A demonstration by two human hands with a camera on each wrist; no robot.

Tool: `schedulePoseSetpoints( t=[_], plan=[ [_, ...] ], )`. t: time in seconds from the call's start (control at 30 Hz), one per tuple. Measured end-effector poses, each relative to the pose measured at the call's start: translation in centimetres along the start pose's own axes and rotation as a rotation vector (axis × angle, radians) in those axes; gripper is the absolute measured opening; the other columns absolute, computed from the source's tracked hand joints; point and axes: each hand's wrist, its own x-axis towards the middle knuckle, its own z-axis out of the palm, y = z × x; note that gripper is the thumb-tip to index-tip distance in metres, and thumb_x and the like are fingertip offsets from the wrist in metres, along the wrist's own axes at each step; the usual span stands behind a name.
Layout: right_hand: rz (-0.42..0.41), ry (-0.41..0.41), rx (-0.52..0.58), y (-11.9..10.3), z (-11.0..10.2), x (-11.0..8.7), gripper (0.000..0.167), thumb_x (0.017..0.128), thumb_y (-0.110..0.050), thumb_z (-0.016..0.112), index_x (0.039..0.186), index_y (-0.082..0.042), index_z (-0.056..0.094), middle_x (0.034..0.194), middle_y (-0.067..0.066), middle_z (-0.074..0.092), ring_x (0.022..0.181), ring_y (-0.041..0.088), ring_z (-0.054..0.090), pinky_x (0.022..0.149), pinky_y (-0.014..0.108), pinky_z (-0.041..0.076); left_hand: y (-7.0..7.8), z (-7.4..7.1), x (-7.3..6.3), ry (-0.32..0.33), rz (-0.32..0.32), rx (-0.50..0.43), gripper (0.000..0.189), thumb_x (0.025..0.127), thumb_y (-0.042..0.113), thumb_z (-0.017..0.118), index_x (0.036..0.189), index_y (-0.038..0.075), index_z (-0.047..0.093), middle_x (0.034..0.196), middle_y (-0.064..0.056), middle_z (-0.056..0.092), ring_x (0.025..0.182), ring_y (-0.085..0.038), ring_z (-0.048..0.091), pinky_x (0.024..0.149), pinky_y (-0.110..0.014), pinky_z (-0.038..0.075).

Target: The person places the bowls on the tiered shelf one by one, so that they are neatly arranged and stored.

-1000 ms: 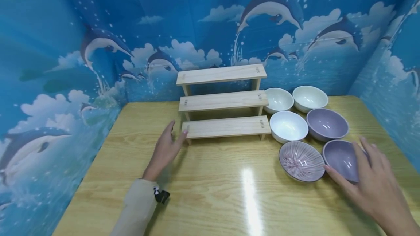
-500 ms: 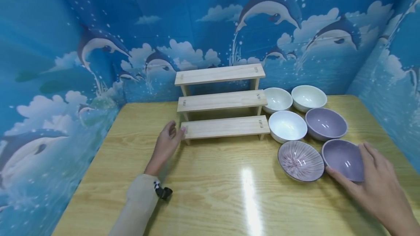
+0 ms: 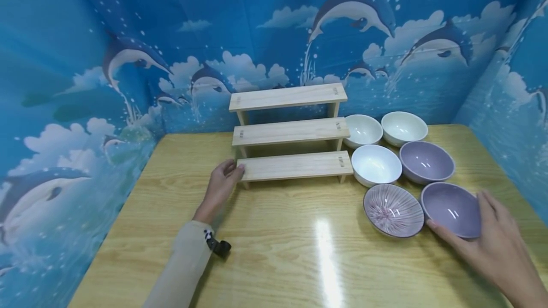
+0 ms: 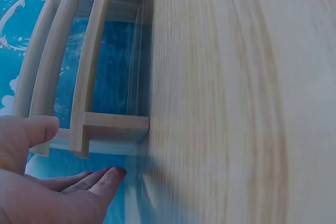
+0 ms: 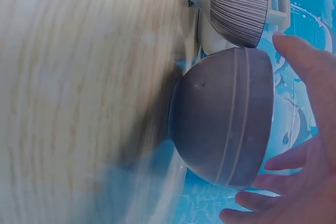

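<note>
My left hand [image 3: 220, 185] is at the left end of the lowest step of a three-tier wooden display stand [image 3: 295, 166]. Its thumb lies at the step's end in the head view; in the left wrist view, thumb and fingers [image 4: 107, 184] stand apart around that end. My right hand [image 3: 492, 236] spans a plain purple bowl [image 3: 449, 208] at the front right, thumb at its near left rim and fingers at its right rim. The right wrist view shows this bowl [image 5: 223, 119] upright on the table, with a gap between thumb and fingers. A streaked bowl [image 3: 394, 210] sits just left of it.
Behind these two are another purple bowl [image 3: 427, 162], a white bowl [image 3: 376, 165] and two pale bowls [image 3: 363, 130], close to the stand's right side. A dolphin-print cloth [image 3: 265, 27] encloses the wooden table [image 3: 274, 251] at the back and sides.
My right hand has drawn back slightly from over the purple bowl to its right rim. The left hand's fingers have curled in toward the stand's end. Bowls and stand stay put.
</note>
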Motion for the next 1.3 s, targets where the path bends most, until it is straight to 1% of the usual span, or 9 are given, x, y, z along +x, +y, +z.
schedulePoseSetpoints(
  t=[0.13,0.27,0.4,0.5,0.7,0.87,0.97,1.1,1.3],
  plan=[
    [0.052,-0.025,0.0,0.1,0.2,-0.1,0.115,0.074,-0.042,0.089,0.152,0.014,0.025,0.155,0.041,0.022,0.133,0.067,0.026,0.097,0.084,0.021,-0.1,0.3,0.1,-0.011,-0.004,-0.059,0.074,0.103,0.041,0.059,0.158,0.003,0.027,0.159,-0.018,0.035,0.146,-0.032,0.035,0.12,-0.047,0.03],
    [0.089,-0.049,0.005,0.3,0.3,-0.1,0.115,0.073,-0.041,0.089,0.152,0.013,0.025,0.154,0.043,0.02,0.132,0.068,0.026,0.093,0.085,0.023,-0.1,0.6,0.2,-0.018,-0.024,-0.099,0.073,0.103,0.039,0.059,0.158,0.002,0.028,0.159,-0.018,0.036,0.146,-0.032,0.034,0.12,-0.048,0.029],
    [0.11,-0.059,0.006,0.4,0.3,0.0,0.116,0.07,-0.042,0.091,0.15,0.013,0.027,0.149,0.046,0.024,0.127,0.067,0.031,0.085,0.083,0.028,-0.1,1.0,0.4,-0.021,-0.036,-0.116,0.072,0.103,0.039,0.059,0.157,0.003,0.028,0.16,-0.017,0.035,0.146,-0.031,0.035,0.12,-0.047,0.03],
    [0.125,-0.068,0.013,0.5,0.4,0.0,0.118,0.069,-0.041,0.092,0.15,0.013,0.026,0.148,0.046,0.025,0.125,0.066,0.032,0.079,0.081,0.029,-0.1,1.2,0.5,-0.022,-0.03,-0.129,0.072,0.103,0.038,0.059,0.157,0.001,0.027,0.16,-0.018,0.034,0.146,-0.031,0.035,0.12,-0.046,0.031],
    [0.136,-0.073,0.039,0.8,0.6,0.1,0.121,0.068,-0.039,0.093,0.15,0.016,0.023,0.14,0.051,0.029,0.121,0.065,0.033,0.078,0.08,0.03,-0.2,1.7,0.7,-0.018,-0.024,-0.147,0.068,0.104,0.034,0.059,0.156,-0.001,0.03,0.158,-0.018,0.038,0.144,-0.029,0.039,0.118,-0.043,0.033],
    [0.148,-0.083,0.05,1.0,0.7,0.2,0.12,0.068,-0.039,0.094,0.149,0.017,0.024,0.133,0.051,0.034,0.119,0.064,0.035,0.077,0.078,0.032,-0.1,1.9,0.8,-0.013,-0.023,-0.162,0.064,0.104,0.031,0.06,0.155,0.002,0.035,0.155,-0.016,0.043,0.141,-0.028,0.043,0.117,-0.042,0.035],
    [0.163,-0.095,0.052,1.0,0.7,0.2,0.12,0.069,-0.039,0.093,0.149,0.017,0.024,0.132,0.051,0.034,0.118,0.064,0.035,0.077,0.077,0.032,-0.1,2.0,0.9,-0.008,-0.027,-0.162,0.064,0.103,0.031,0.06,0.155,0.003,0.035,0.155,-0.015,0.044,0.141,-0.027,0.044,0.117,-0.041,0.035],
    [0.191,-0.11,0.064,1.1,0.7,0.3,0.122,0.071,-0.039,0.092,0.151,0.017,0.02,0.135,0.052,0.031,0.12,0.065,0.033,0.08,0.078,0.032,-0.1,2.0,0.9,-0.01,-0.028,-0.164,0.064,0.103,0.031,0.061,0.155,0.002,0.035,0.155,-0.015,0.044,0.141,-0.026,0.044,0.117,-0.041,0.035],
    [0.219,-0.109,0.078,1.3,0.7,0.2,0.122,0.072,-0.038,0.091,0.152,0.016,0.017,0.135,0.052,0.031,0.119,0.064,0.033,0.082,0.077,0.032,-0.1,2.0,0.8,-0.018,-0.027,-0.169,0.064,0.103,0.031,0.061,0.154,0.002,0.036,0.153,-0.016,0.046,0.139,-0.027,0.046,0.117,-0.041,0.037]
  ],
)
